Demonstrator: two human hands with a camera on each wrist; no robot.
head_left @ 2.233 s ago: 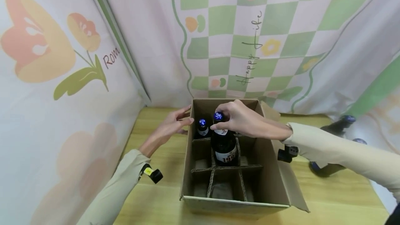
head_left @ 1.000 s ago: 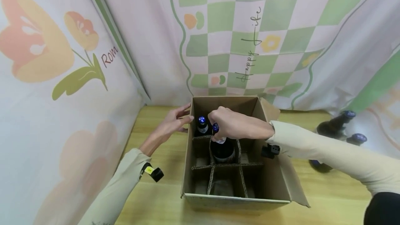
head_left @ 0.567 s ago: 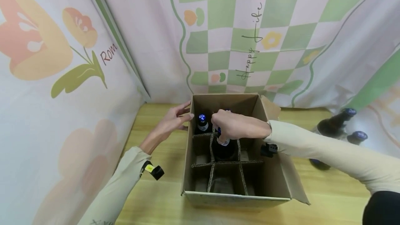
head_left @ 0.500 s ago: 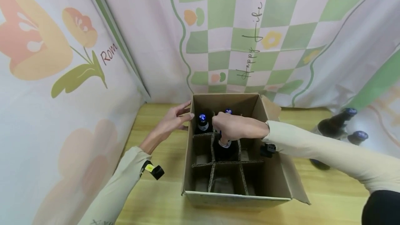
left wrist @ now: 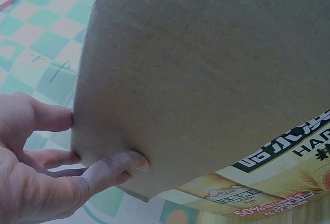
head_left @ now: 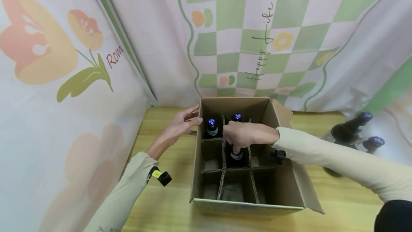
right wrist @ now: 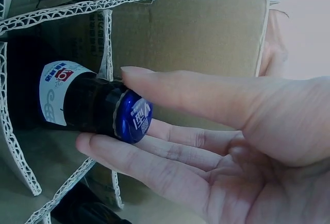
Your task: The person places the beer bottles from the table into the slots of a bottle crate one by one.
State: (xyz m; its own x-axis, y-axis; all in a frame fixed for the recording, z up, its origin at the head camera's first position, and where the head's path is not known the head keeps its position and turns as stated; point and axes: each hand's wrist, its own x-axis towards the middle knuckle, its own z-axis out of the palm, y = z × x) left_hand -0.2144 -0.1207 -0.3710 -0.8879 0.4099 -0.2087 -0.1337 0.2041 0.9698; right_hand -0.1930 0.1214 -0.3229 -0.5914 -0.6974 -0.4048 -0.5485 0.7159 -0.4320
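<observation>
In the head view a cardboard box (head_left: pixel 251 208) with a divider grid stands on the table. My right hand (head_left: pixel 248 135) reaches into it and holds a dark beer bottle (head_left: pixel 236 156) by the neck, upright in the centre compartment. In the right wrist view, my thumb and index finger lie on opposite sides of the neck (right wrist: pixel 93 100), just below its blue cap (right wrist: pixel 136 116). Two other blue-capped bottles stand in the back row: a left bottle (head_left: pixel 212 128) and a middle bottle (head_left: pixel 236 117). My left hand (head_left: pixel 178 126) touches the box's left wall (left wrist: pixel 196 69) with extended fingers.
Right of the box, dark bottles (head_left: pixel 346 130) stand on the wooden table (head_left: pixel 167 203), partly hidden by my right sleeve (head_left: pixel 331 156). A box flap (head_left: pixel 307 185) sticks out on the right. Printed curtains (head_left: pixel 167 38) hang behind and at the left.
My right hand has lowered the bottle into the centre compartment, so its large label is out of sight. The back middle bottle's cap has come into view. My left hand stays on the box wall.
</observation>
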